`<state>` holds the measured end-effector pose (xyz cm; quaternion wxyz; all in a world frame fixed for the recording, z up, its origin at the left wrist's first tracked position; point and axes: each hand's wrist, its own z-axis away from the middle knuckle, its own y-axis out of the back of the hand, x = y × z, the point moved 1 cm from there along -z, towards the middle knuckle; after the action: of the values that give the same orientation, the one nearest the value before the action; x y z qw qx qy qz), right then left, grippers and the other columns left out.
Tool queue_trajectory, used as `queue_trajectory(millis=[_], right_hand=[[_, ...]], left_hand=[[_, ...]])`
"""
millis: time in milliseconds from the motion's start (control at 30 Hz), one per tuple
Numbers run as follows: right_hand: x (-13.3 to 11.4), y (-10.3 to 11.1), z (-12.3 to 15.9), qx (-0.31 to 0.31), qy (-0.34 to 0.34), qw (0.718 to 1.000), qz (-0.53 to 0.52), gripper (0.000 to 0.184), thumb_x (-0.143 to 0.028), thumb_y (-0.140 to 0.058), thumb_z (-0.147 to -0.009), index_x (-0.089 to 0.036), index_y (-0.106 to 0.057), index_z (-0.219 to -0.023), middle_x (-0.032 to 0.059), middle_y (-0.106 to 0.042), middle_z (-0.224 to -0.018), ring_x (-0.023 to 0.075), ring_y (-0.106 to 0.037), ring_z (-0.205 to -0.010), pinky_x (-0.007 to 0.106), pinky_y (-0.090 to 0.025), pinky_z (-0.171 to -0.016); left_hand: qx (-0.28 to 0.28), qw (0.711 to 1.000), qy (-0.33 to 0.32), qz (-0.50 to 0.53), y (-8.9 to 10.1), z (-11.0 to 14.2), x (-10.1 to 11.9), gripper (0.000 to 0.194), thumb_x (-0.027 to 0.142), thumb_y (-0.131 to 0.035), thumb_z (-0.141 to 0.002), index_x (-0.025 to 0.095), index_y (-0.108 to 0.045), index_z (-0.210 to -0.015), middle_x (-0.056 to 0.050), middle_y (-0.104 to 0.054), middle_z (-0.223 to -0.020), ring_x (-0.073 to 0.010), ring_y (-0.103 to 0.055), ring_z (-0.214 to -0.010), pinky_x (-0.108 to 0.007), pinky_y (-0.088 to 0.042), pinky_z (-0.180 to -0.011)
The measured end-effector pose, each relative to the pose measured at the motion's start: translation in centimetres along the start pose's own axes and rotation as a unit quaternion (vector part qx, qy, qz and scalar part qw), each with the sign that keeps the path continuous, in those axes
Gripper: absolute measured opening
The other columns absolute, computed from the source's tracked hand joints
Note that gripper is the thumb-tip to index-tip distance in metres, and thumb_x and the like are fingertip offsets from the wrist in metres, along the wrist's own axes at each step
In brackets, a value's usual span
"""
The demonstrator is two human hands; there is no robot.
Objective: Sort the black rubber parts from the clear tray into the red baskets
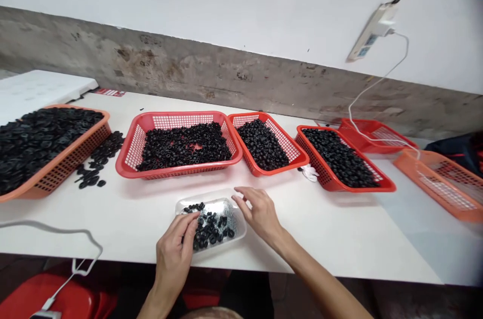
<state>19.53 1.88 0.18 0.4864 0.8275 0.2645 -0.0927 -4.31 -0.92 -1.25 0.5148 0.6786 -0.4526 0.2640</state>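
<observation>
A shallow clear plastic tray (pixel 234 213) lies on the white table (pixel 113 228) right in front of me, holding a heap of small black rubber rings (pixel 210 228). My left hand (pixel 175 243) sits at the tray's near left edge, its fingers bunched just above the rings. Whether those fingers pinch a ring is hidden. My right hand (pixel 258 213) hovers over the tray's right rim, fingers spread and empty.
Along the table's far side stand several red mesh baskets (pixel 177 123) filled with black rings, and an orange basket (pixel 75 153) holds larger black pieces. Loose black pieces (pixel 94 168) lie beside it. An emptier orange basket (pixel 441 183) sits at the right, under a white cable (pixel 377 92).
</observation>
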Motion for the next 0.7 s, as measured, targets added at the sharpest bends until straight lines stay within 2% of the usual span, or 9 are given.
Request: queue_trajectory(millis=[100,233,300,367,433,500,600,700], right_hand=[[-1.2,-0.6,1.5,-0.001,0.012,0.999,-0.029,0.019,-0.025,-0.051,-0.099,-0.018,-0.069,-0.099,0.0059,-0.076,-0.092,0.0169,-0.070,-0.075,0.032,-0.047,-0.076],[-1.5,0.0,1.7,-0.016,0.011,0.998,-0.058,0.017,-0.023,-0.051,-0.099,-0.019,-0.068,-0.102,0.0067,-0.075,-0.094,0.0185,-0.070,-0.084,0.032,-0.045,-0.079],[-1.7,0.0,1.4,-0.059,0.017,0.996,-0.058,0.017,-0.021,-0.051,-0.098,-0.019,-0.068,-0.102,0.0072,-0.075,-0.096,0.0188,-0.069,-0.086,0.032,-0.043,-0.080],[-2.4,-0.3,0.9,-0.139,0.022,0.990,-0.030,0.017,-0.015,-0.053,-0.097,-0.018,-0.068,-0.101,0.0070,-0.074,-0.097,0.0187,-0.067,-0.087,0.032,-0.040,-0.080],[-3.4,-1.1,0.3,-0.238,0.020,0.971,0.024,0.019,-0.009,-0.053,-0.094,-0.018,-0.069,-0.097,0.0064,-0.073,-0.092,0.0185,-0.066,-0.085,0.031,-0.037,-0.078],[-4.4,-2.1,-0.4,-0.304,0.016,0.950,0.065,0.022,-0.005,-0.051,-0.092,-0.018,-0.069,-0.091,0.0061,-0.071,-0.086,0.0184,-0.064,-0.081,0.030,-0.035,-0.075],[-5.6,-3.3,-1.4,-0.323,0.018,0.944,0.071,0.026,-0.003,-0.047,-0.092,-0.017,-0.069,-0.091,0.0060,-0.068,-0.084,0.0182,-0.062,-0.079,0.029,-0.034,-0.074],[-6.3,-4.1,-1.7,-0.335,0.029,0.940,0.060,0.030,-0.003,-0.045,-0.093,-0.020,-0.069,-0.100,0.0046,-0.066,-0.088,0.0179,-0.061,-0.081,0.028,-0.035,-0.075]], left_hand=[[0.031,0.999,-0.020,-0.009,-0.2,0.1,-0.3,0.026,0.020,-0.043,-0.101,0.019,-0.064,-0.117,-0.007,-0.067,-0.100,-0.0156,-0.067,-0.081,-0.028,-0.054,-0.074],[0.082,0.996,-0.038,-0.016,-0.8,0.5,-0.8,0.029,0.013,-0.040,-0.100,0.018,-0.061,-0.120,-0.008,-0.066,-0.101,-0.0149,-0.066,-0.078,-0.028,-0.055,-0.073],[0.094,0.995,-0.041,-0.016,-1.0,0.7,-1.0,0.030,0.011,-0.041,-0.099,0.018,-0.060,-0.121,-0.008,-0.065,-0.105,-0.0145,-0.065,-0.078,-0.028,-0.055,-0.073],[0.096,0.994,-0.045,-0.015,-1.1,0.7,-1.0,0.030,0.010,-0.042,-0.099,0.019,-0.060,-0.121,-0.008,-0.064,-0.106,-0.0139,-0.066,-0.077,-0.028,-0.056,-0.074],[0.095,0.994,-0.053,-0.015,-1.0,0.6,-0.9,0.030,0.009,-0.043,-0.098,0.019,-0.061,-0.120,-0.007,-0.064,-0.105,-0.0132,-0.066,-0.076,-0.028,-0.056,-0.077],[0.095,0.994,-0.057,-0.016,-0.9,0.5,-0.8,0.029,0.008,-0.044,-0.098,0.019,-0.061,-0.119,-0.006,-0.064,-0.102,-0.0128,-0.066,-0.076,-0.029,-0.056,-0.079],[0.091,0.994,-0.055,-0.010,-0.9,0.5,-0.8,0.029,0.007,-0.044,-0.098,0.018,-0.062,-0.119,-0.006,-0.064,-0.101,-0.0124,-0.065,-0.076,-0.029,-0.056,-0.080],[0.106,0.994,-0.032,0.008,-1.0,0.7,-0.9,0.028,0.009,-0.044,-0.098,0.019,-0.064,-0.116,-0.008,-0.062,-0.110,-0.0139,-0.066,-0.082,-0.029,-0.058,-0.077]])
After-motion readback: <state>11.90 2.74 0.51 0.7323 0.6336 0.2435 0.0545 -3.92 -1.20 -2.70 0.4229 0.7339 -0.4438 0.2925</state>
